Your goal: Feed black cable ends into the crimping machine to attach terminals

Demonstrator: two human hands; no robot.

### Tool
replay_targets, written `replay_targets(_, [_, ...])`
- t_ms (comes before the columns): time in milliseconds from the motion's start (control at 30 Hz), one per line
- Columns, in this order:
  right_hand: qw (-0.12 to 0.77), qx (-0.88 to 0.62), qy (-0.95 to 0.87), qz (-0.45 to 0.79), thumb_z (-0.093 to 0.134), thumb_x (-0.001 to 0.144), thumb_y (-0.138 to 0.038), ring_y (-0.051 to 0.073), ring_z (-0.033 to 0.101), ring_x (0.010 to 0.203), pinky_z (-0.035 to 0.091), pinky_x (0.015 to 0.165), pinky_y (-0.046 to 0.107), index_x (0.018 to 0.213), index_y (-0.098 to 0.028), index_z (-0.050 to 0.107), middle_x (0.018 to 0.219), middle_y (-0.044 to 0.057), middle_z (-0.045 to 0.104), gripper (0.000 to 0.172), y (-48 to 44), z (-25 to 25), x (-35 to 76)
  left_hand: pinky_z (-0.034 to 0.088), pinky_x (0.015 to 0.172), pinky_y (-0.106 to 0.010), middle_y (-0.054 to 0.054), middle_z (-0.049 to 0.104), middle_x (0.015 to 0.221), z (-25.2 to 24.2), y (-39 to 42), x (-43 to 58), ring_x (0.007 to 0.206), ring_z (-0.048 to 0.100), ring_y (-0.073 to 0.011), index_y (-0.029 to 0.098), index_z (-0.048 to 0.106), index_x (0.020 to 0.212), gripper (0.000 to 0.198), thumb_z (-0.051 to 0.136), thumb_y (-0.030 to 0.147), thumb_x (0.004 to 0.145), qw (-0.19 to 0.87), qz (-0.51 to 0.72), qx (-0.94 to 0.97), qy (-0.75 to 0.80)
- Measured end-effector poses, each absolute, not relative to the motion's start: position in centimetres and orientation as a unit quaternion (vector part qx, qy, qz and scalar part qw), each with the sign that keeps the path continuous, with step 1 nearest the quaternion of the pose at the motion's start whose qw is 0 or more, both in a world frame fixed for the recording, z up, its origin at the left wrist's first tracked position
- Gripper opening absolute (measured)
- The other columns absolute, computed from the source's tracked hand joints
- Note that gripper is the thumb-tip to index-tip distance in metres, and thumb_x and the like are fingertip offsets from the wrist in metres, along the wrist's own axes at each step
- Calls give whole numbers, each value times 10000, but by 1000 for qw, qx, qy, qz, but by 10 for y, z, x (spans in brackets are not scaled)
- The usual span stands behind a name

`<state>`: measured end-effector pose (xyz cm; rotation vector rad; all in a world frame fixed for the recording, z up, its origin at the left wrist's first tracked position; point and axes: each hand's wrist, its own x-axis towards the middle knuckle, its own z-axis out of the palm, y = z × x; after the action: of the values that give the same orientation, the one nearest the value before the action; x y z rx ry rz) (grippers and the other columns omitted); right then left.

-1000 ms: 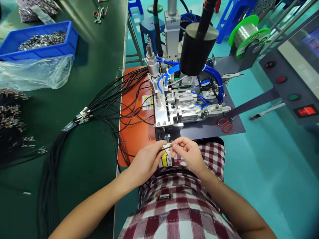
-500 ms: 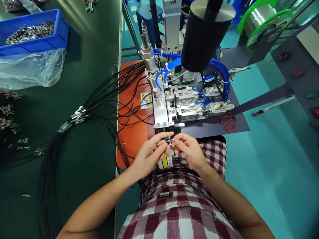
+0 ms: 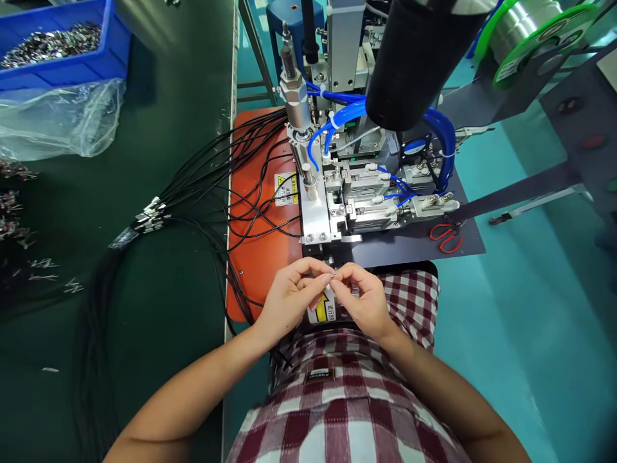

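Observation:
My left hand [image 3: 295, 297] is closed in a pinch, its thumb and index finger meeting at the ends of thin wires [image 3: 333, 274]. From the other side, the fingertips of my right hand [image 3: 365, 301] pinch those same wire ends, nearly touching the left thumb. Most of the wires is hidden by the fingers. Both hands hover just in front of a metal machine [image 3: 315, 222] with cylinders and blue air tubes, above a white and yellow label [image 3: 325, 310]. Black cables [image 3: 260, 215] lie over the orange plate [image 3: 255, 276] beside my left hand.
On the green table stands a blue bin [image 3: 108, 54] of small metal parts, with a clear plastic bag [image 3: 91, 122] by it. A tied black cable bundle [image 3: 99, 308] runs down the left. Red-handled scissors [image 3: 446, 238], a wire spool [image 3: 525, 29] and a black cylinder [image 3: 409, 71] are at right.
My right hand has moved slightly left, bringing the fingertips of both hands together. The coloured wires that showed between them are now mostly covered. The view has shifted a little.

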<state>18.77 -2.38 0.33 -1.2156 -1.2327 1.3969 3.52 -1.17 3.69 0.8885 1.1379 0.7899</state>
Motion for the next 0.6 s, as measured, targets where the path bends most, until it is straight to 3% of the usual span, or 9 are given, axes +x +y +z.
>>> replay_targets(233, [435,-469,-433,636,630,852,-394,100,502,532,429,535,241,772,-195,623,673,-13,579,215,-14,5,201,201,384,-159,41,533,560,36,-13,33,381,364,-25,144,626,886,206,678,334,826,719,358,342,488])
replay_targets(600, [425,-444,-360,702,733,752,-400,80,446,488,401,486,221,762,-194,639,601,-39,546,227,-9,4,195,242,394,-153,17,592,610,36,-15,28,389,379,-29,147,604,952,229,642,351,856,733,345,359,463])
